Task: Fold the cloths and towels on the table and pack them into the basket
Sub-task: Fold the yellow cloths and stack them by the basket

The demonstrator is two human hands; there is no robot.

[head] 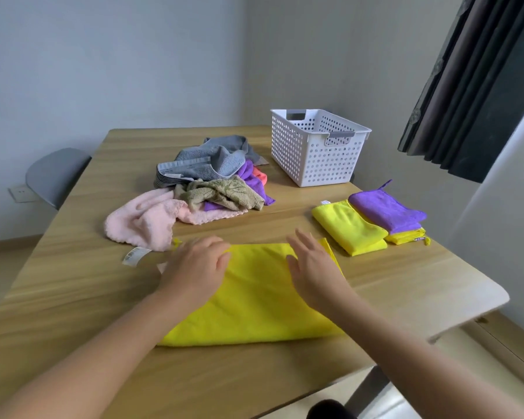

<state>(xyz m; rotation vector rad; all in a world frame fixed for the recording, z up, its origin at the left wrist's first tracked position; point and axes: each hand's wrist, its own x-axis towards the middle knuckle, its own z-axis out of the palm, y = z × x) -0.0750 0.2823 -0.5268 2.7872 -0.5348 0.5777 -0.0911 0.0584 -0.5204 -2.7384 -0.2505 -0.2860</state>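
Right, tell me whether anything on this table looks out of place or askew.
Nothing spilled or damaged. The folded purple cloth lies offset on a folded yellow cloth, so that stack is not squared, and it sits near the table's right edge. The jumbled heap is simply unfolded laundry.

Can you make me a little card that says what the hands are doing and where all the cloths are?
Hands: left hand and right hand rest on the big yellow cloth
Folded: small folded yellow cloth, folded purple cloth, to the right
Messy pile: grey towel, fluffy pink towel, olive-green towel
Basket: white plastic basket with holes, farther back, no cloth showing inside
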